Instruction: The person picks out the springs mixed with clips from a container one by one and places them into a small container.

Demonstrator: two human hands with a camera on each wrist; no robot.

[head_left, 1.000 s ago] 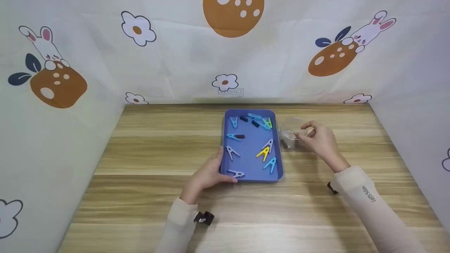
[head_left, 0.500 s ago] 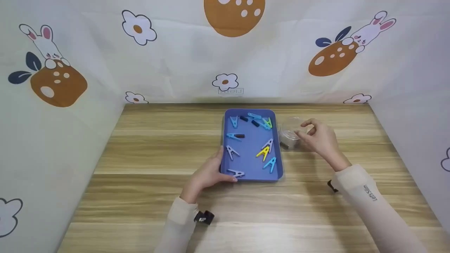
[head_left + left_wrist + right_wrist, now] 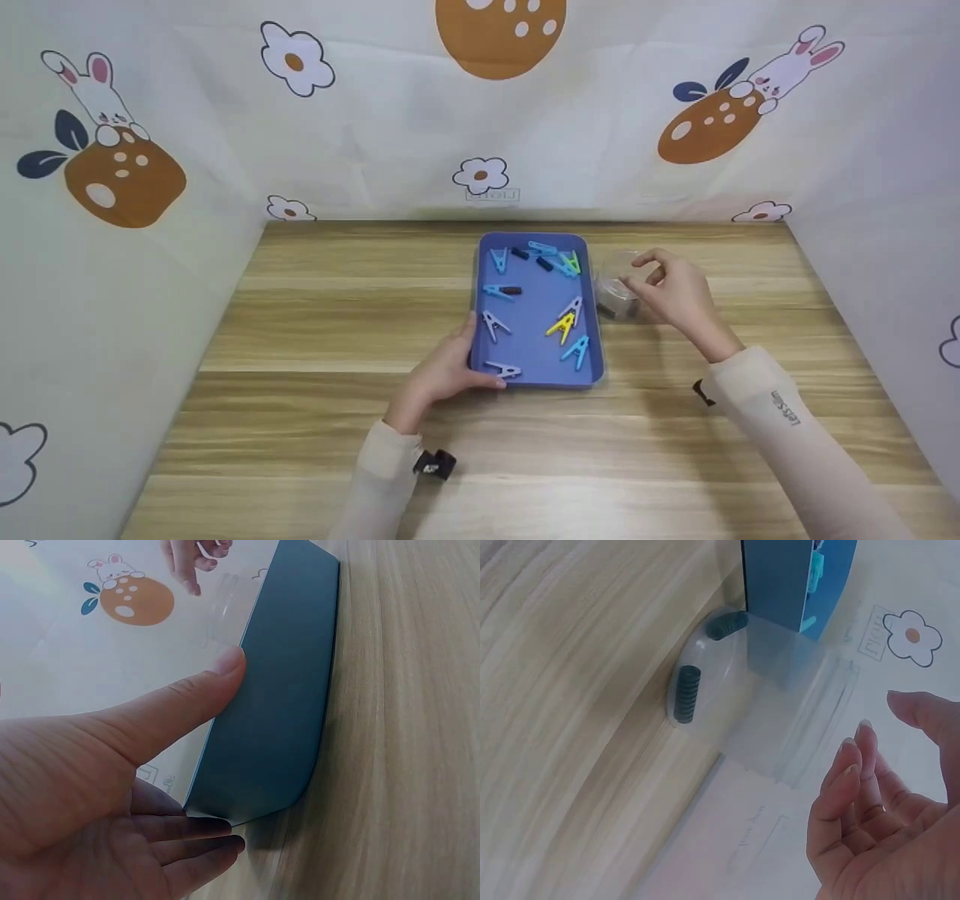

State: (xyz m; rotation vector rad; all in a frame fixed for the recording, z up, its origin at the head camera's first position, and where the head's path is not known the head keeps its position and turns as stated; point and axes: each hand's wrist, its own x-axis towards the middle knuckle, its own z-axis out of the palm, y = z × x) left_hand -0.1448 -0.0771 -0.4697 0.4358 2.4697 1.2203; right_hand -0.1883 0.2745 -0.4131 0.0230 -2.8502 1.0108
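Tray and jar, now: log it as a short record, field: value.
left hand: touches the tray's near left corner
right hand: near the jar's mouth, holding nothing visible
tray: blue, on the wooden table
jar: clear, upright, right of the tray
clothespins: blue, lavender, yellow, green; in the tray
dark pieces: two in the jar, three in the tray

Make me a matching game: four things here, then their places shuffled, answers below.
1. Clear cylindrical plastic jar
2. Yellow plastic clip
3. Bare left hand
4. Bare right hand

A. touching the near left corner of the shallow blue plastic tray
B. near the jar's rim, holding nothing
C. inside the tray, next to a pale purple plastic clip
D. right of the tray, with dark ribbed pieces inside

1-D; 2-C; 3-A; 4-B
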